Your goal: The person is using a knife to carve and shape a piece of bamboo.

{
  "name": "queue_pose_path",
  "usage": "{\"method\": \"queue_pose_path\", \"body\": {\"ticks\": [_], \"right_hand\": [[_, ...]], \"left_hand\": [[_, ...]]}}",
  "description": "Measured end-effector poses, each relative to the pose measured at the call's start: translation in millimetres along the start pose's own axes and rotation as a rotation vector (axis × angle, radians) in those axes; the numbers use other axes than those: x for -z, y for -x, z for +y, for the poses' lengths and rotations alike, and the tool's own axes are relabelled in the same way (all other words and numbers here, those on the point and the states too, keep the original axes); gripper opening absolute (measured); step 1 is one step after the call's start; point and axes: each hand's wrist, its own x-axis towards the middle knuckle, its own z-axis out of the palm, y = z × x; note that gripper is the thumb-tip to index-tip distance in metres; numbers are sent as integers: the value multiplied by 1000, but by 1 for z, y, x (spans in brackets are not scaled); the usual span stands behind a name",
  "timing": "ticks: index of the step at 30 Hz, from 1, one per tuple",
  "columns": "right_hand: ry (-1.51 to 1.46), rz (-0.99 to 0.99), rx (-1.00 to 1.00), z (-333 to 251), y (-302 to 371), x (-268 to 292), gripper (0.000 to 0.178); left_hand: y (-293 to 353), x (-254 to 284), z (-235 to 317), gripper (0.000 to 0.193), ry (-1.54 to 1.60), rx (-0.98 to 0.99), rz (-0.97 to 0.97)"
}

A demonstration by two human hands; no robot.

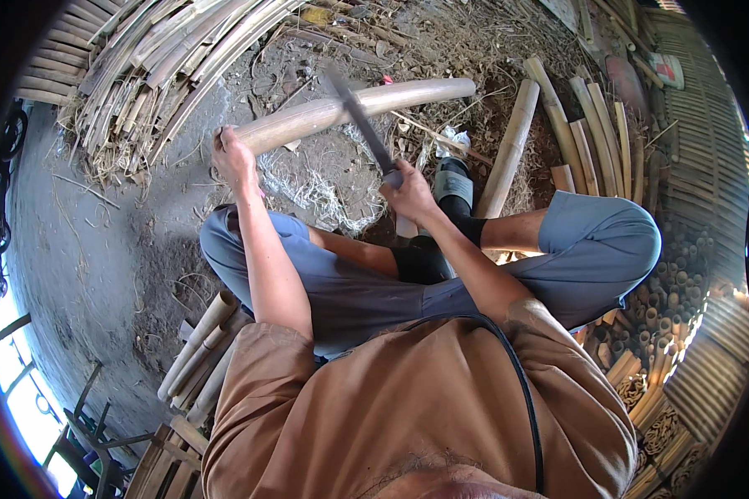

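Observation:
A thick bamboo pole (pixel 295 126) lies slantwise in front of my crossed legs, its far end reaching to the right. The fingers of my left hand (pixel 235 158) are wrapped round its near left end. In my right hand (pixel 411 193) is a machete (pixel 366 129), gripped at the handle, with a pale part of the handle showing below the fist. The dark blade points away from me and passes over the pole near its middle. Its tip is slightly blurred, and I cannot tell whether the edge touches the bamboo.
A heap of split bamboo strips (pixel 171 62) lies at the far left. Several bamboo lengths (pixel 512 145) stand or lean at the right. More cut pieces (pixel 200 341) are beside my left hip, and stacked bamboo (pixel 666 299) is at my right. White shavings (pixel 329 200) litter the ground.

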Motion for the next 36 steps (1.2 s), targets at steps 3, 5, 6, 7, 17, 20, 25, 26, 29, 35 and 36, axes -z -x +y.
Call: {"method": "queue_pose_path", "body": {"ticks": [3,5,6,7,17,20,25,26,29,35,36], "right_hand": [[40,40,109,-10,0,-3,48],[139,145,62,6,-12,8,49],[-11,103,-91,7,-17,16,51],[-68,227,-161,29,-26,20,51],[124,-120,180,-23,2,-8,51],[-3,-49,-103,-24,-6,9,51],[-219,263,-259,13,-19,19,41],[-147,245,-184,26,-21,14,42],[-46,111,-37,8,-7,-2,41],[-119,202,-225,16,-24,29,44],[-198,278,-288,15,-30,25,43]], "left_hand": [[-3,6,-3,45,-90,-18,-11],[8,1,11,43,-23,108,-59],[8,5,15,43,-23,109,-53],[10,-1,22,42,7,191,-109],[-4,12,-2,44,54,440,-103],[-14,19,-14,46,134,425,-200],[-9,15,1,39,165,355,-327],[-11,11,4,38,227,323,-346],[-10,14,4,36,267,341,-326],[-3,8,11,48,178,379,-278],[-2,4,13,48,184,378,-279]]}}
